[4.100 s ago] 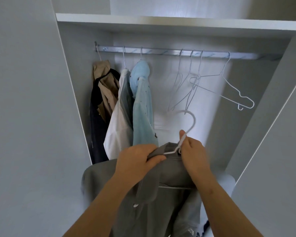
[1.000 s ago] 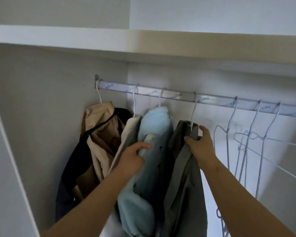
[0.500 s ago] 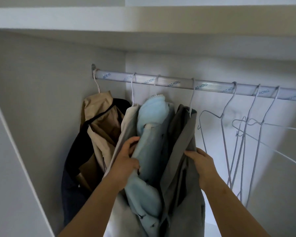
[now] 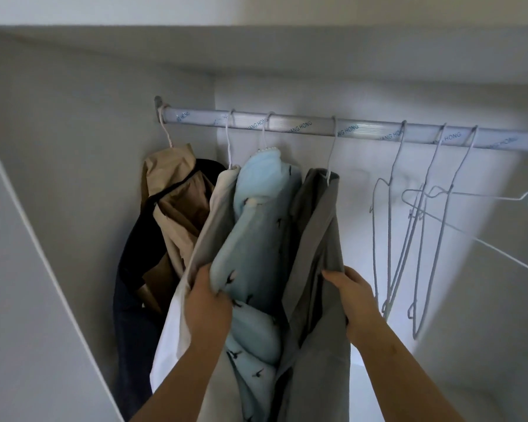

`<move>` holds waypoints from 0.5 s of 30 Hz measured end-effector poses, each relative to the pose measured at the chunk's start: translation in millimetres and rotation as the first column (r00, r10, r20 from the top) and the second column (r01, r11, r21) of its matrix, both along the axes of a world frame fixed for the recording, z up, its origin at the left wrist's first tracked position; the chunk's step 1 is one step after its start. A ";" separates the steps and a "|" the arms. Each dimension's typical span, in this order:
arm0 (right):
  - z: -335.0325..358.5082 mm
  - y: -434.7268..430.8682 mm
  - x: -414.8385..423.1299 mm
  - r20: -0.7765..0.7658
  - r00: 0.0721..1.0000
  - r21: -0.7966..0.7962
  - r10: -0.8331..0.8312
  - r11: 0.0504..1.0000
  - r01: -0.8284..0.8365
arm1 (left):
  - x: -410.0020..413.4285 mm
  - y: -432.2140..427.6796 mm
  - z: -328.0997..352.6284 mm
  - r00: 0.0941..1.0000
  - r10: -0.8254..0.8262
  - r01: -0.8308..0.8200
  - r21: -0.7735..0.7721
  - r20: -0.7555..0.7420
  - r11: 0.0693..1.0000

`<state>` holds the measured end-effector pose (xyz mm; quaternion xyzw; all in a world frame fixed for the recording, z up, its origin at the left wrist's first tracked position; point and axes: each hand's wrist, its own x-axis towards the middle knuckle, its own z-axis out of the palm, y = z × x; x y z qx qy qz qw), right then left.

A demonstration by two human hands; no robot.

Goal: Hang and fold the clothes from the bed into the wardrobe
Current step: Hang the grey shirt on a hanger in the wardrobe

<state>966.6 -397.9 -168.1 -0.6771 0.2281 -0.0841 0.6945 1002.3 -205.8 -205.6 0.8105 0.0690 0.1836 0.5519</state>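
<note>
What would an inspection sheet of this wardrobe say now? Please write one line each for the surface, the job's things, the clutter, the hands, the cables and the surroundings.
Surface: the wardrobe rail carries every hanger.
Job's things: counting from the left wall, a beige jacket with a dark garment, a white garment, a light blue garment with a dark bird print, and a grey shirt hang on the rail.
Clutter: empty wire hangers hang to the right of the grey shirt.
Hands: the left hand grips the light blue garment; the right hand grips the grey shirt's edge.
Cables: nothing seen.
Surroundings: white wardrobe wall; shelf above the rail.
</note>
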 end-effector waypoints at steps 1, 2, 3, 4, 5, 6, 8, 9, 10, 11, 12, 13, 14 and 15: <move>-2.2 2.8 -3.8 -0.003 1.000 -0.044 -0.014 0.999 0.014 | -2.8 5.6 -1.0 1.000 0.028 -0.028 -0.024 0.005 0.999; -5.0 5.6 -7.7 -0.005 1.000 -0.089 -0.026 0.996 0.025 | -5.7 10.9 -1.7 0.998 0.065 -0.064 -0.055 0.014 0.996; -8.3 8.8 -11.9 -0.006 0.999 -0.130 -0.032 0.991 0.030 | -9.3 15.4 -3.4 0.996 0.091 -0.089 -0.061 0.019 0.994; -11.4 12.2 -15.8 -0.008 0.999 -0.165 -0.035 0.986 0.033 | -12.2 16.9 -6.2 0.997 0.081 -0.081 -0.036 0.002 0.996; -14.7 16.2 -19.8 -0.011 0.999 -0.194 -0.039 0.980 0.036 | -16.9 15.6 -8.1 0.998 -0.001 0.001 0.011 -0.056 1.000; -17.9 20.7 -24.2 -0.015 0.999 -0.209 -0.038 0.977 0.034 | -21.2 12.2 -9.0 0.979 -0.139 0.150 0.070 -0.146 0.986; -27.0 31.1 -33.1 -0.037 0.999 -0.237 -0.030 0.971 0.020 | -26.0 3.4 -3.9 0.838 -0.454 0.509 0.133 -0.304 0.851; -32.0 36.9 -37.6 -0.052 0.998 -0.260 -0.028 0.966 0.013 | -28.1 1.6 1.9 0.759 -0.564 0.626 0.128 -0.324 0.769; -36.4 42.6 -42.3 -0.069 0.997 -0.280 -0.032 0.960 0.011 | -30.7 3.3 6.4 0.722 -0.627 0.678 0.115 -0.291 0.726; -40.5 47.8 -46.8 -0.086 0.995 -0.294 -0.045 0.956 0.018 | -34.2 8.2 7.3 0.743 -0.632 0.662 0.102 -0.219 0.743; -43.6 52.7 -51.7 -0.096 0.993 -0.302 -0.064 0.953 0.033 | -37.7 17.3 3.6 0.817 -0.563 0.573 0.081 -0.124 0.815; -45.3 57.5 -56.8 -0.098 0.991 -0.305 -0.086 0.951 0.053 | -42.7 28.2 -2.4 0.908 -0.418 0.420 0.046 -0.041 0.907; -46.2 62.2 -62.2 -0.098 0.989 -0.308 -0.111 0.948 0.076 | -46.3 40.8 -12.6 0.964 -0.264 0.264 0.012 0.013 0.964; -47.7 67.3 -67.4 -0.100 0.985 -0.315 -0.137 0.944 0.100 | -49.6 51.6 -21.4 0.985 -0.172 0.171 0.006 0.024 0.985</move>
